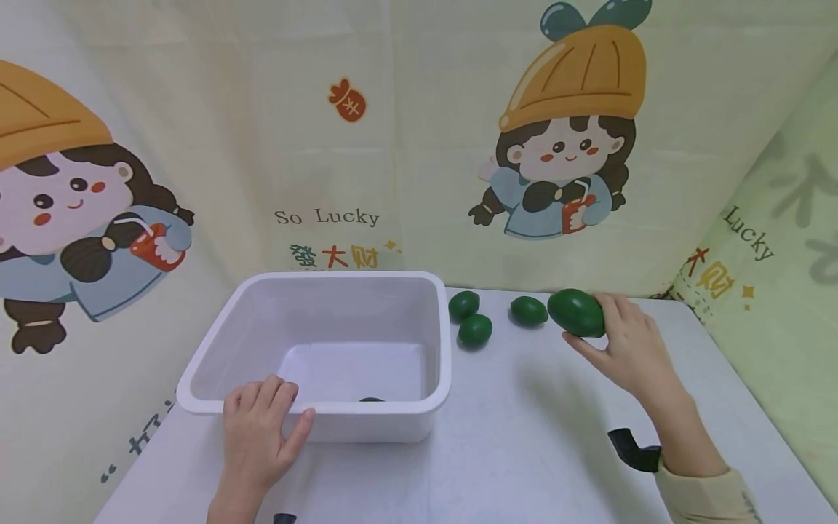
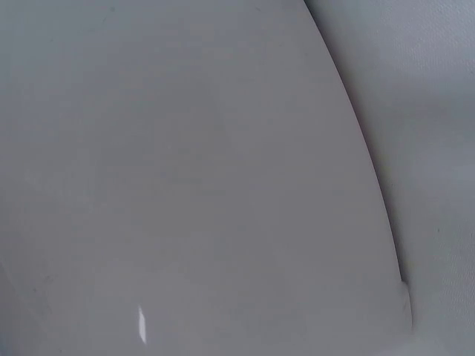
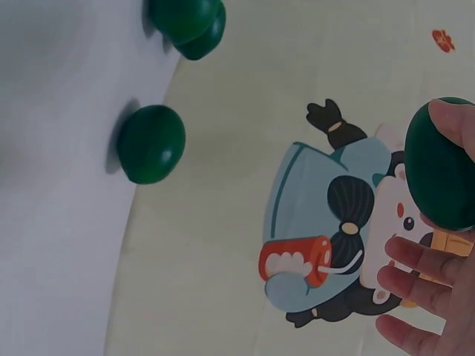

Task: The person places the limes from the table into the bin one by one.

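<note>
My right hand (image 1: 631,346) pinches a green lime (image 1: 576,313) between thumb and fingers, held up above the table's right side. In the right wrist view the same lime (image 3: 445,167) sits against thumb and forefinger, while the other fingers (image 3: 415,293) spread apart from it. My left hand (image 1: 258,429) grips the near rim of a white plastic basin (image 1: 366,426), fingers over the edge and thumb outside. Inside the basin, only the top of a green thing (image 1: 372,399) shows above the near rim. The basin's smooth wall (image 2: 193,178) fills most of the left wrist view.
Right of the basin, two limes, one behind (image 1: 464,306) and one in front (image 1: 475,331), lie close together. Another lime (image 1: 529,311) lies nearer the raised one. A printed cloth (image 1: 432,145) hangs behind the white table (image 1: 497,437).
</note>
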